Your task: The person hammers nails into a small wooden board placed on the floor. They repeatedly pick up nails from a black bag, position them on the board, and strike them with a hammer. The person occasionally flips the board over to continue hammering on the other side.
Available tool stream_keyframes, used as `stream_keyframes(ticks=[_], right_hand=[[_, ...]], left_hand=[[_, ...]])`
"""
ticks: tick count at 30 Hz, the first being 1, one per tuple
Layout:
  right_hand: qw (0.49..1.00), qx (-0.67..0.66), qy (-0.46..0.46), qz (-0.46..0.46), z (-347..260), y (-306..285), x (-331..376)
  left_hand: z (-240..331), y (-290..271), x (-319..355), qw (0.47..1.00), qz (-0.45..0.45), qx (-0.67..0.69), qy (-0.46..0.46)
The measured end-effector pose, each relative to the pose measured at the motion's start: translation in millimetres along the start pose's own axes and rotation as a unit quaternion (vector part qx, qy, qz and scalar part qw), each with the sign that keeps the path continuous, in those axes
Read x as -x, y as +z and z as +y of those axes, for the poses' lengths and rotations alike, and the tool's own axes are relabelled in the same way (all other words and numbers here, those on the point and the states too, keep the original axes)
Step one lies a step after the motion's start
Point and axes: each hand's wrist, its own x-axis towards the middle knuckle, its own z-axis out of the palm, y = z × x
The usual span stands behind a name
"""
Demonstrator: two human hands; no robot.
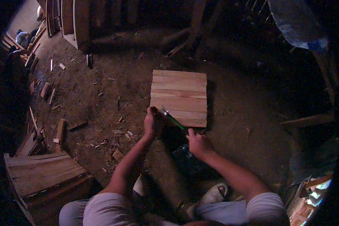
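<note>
A square top of pale wooden slats [179,88], seemingly part of a box, stands on the ground in front of me. My right hand [200,144] is wrapped round the green handle of a hammer [174,119]. The metal hammer head lies over the near left part of the slats, close to my left hand [150,122]. That hand is closed at the left edge of the slatted top, its fingertips dark and bunched. Whatever is between those fingers is too small and dim to make out.
At the lower left stands another slatted wooden box [45,171]. Wood scraps [60,130] and chips litter the dirt floor [248,98] to the left. Upright boards [69,24] stand at the back left. A sheet of plastic [295,24] hangs at the upper right.
</note>
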Motion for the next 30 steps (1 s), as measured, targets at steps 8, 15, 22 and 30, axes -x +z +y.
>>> stream_keyframes(ticks=[8,15,22,30], right_hand=[[0.996,0.006,-0.057,0.074,7,13,-5],[0.998,-0.028,-0.048,0.041,4,8,0],[0.989,-0.072,-0.008,0.127,8,0,-15],[0.985,-0.085,-0.055,0.14,35,32,-14]], left_hand=[[0,-2,-2,0.998,-0.003,-0.032,0.05],[28,-8,4,0.999,-0.008,0.026,-0.033],[8,-9,-3,0.952,-0.028,-0.182,0.244],[-29,11,-26,0.97,-0.068,0.184,0.141]])
